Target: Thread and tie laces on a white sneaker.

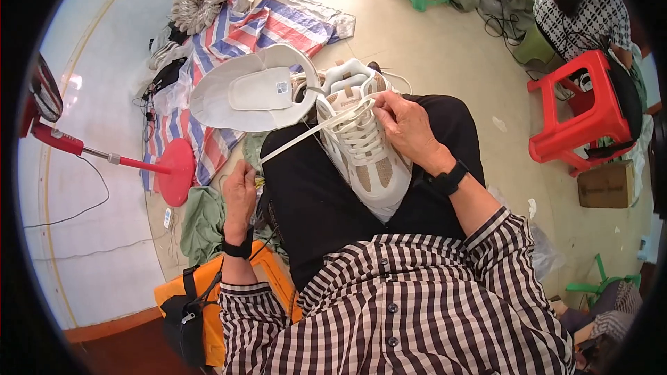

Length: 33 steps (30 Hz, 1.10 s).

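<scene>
A white and beige sneaker [372,156] rests on my lap between my thighs, its toe toward me. Its laces run criss-cross up to the tongue. My left hand [240,191] is closed on one end of the white shoelace [295,144], which stretches taut from the top eyelets down to the left. At the sneaker's collar, my right hand [406,125] pinches lace near the upper eyelets on the right side. Beyond my left knee lies a white basin-like container [212,101], touching or close to the sneaker; part of another shoe seems to show behind it.
A striped woven sheet [292,21] covers floor at the far left, beside a red round-based stand [177,170]. An orange box [260,274] is by my left arm. To the right are a red stool [577,114], a cardboard box [608,186] and a seated person [583,10].
</scene>
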Motion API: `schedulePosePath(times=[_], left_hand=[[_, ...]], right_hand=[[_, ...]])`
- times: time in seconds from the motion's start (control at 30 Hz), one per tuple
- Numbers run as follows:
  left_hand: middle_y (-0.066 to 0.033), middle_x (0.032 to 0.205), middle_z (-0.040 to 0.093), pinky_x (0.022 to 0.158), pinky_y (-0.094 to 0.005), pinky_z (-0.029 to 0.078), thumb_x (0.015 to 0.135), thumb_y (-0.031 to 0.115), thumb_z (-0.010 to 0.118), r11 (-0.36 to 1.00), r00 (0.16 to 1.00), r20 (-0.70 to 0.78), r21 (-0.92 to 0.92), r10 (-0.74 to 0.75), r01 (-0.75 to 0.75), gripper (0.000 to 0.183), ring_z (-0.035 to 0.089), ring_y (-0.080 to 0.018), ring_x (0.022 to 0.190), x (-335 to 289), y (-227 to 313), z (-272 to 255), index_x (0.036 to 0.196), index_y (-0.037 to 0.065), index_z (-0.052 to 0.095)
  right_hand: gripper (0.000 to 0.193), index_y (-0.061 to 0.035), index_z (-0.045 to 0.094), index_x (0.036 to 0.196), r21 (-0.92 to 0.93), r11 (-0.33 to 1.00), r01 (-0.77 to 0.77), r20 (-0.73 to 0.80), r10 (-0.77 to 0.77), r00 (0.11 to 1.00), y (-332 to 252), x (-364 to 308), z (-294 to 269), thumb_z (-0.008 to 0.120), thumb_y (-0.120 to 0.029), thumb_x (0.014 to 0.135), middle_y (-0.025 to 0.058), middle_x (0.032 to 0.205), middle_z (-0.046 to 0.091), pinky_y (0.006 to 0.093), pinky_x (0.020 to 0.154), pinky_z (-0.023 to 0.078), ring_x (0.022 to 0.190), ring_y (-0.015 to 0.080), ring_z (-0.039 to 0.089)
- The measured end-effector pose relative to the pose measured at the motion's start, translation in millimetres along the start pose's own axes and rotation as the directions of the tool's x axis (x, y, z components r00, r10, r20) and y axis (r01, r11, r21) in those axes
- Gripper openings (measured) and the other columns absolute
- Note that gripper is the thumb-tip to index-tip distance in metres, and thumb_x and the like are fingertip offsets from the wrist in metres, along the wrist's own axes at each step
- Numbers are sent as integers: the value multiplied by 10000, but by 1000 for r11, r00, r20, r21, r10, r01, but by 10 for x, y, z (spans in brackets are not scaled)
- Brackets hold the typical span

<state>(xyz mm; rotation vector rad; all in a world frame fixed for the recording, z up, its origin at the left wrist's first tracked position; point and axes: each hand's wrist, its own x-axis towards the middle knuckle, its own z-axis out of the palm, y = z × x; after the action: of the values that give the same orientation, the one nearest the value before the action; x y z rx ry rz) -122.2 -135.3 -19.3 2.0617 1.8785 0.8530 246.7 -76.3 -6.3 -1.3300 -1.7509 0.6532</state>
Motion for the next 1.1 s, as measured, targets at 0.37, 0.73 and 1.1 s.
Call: schedulePosePath(times=[0.37,0.73,1.1], left_hand=[[-173,839,620,660,-389,485,868,-10,604,989,994,-75,-120,76,-84,69,623,-337,727,53,715,103,920,3,560],[-129,831,576,759,-396,445,807,-49,579,911,913,92,-159,398,-381,78,554,-331,826,345,854,429,837,18,552],[-159,1142,615,1087,-482,320,874,98,554,850,865,175,174,471,-498,144,503,-370,1204,-222,846,542,969,3,604]], right_hand=[[126,-28,621,855,-417,897,144,269,-29,963,-15,-438,-667,616,-148,895,148,858,666,446,780,495,862,333,645],[250,-89,655,1043,-482,818,315,137,-284,949,520,-1189,-852,691,-181,813,67,1210,611,455,1016,382,1272,258,487],[387,-44,601,1206,-640,710,293,238,-180,955,247,-1815,-786,598,-132,829,143,1368,533,569,1027,391,1341,328,441]])
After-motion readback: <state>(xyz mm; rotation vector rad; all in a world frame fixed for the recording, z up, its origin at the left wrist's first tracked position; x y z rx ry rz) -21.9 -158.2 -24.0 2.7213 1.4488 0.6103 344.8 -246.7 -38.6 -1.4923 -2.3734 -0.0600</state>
